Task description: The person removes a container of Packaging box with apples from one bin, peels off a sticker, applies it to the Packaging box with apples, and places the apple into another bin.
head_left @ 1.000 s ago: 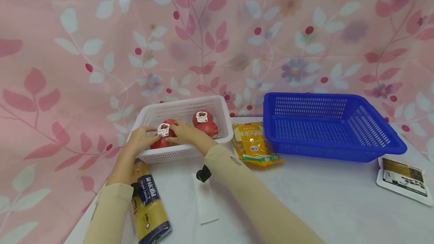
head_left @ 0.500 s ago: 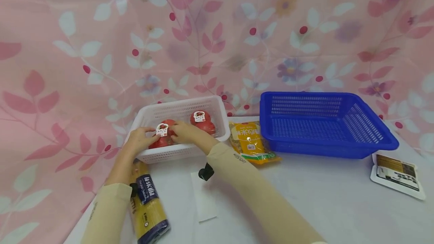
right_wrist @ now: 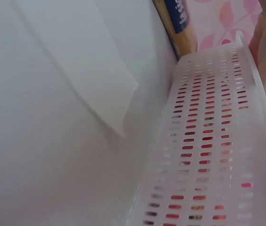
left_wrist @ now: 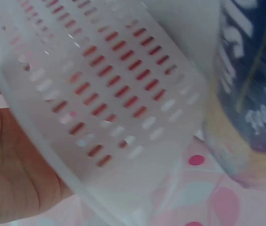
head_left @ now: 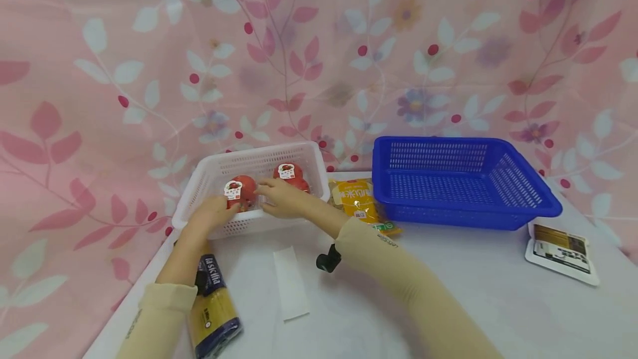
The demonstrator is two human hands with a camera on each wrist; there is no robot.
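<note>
Red tomato pack (head_left: 240, 191), white label, between both hands in white basket (head_left: 209, 173).

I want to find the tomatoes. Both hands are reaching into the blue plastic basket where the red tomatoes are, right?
Not quite. The left hand and right hand reach the red tomatoes in the white slotted plastic basket, as the head view shows.

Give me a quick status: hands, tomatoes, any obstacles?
Both hands, left hand and right hand, on tomato pack in white basket. Grip unclear. Nothing blocking.
</note>
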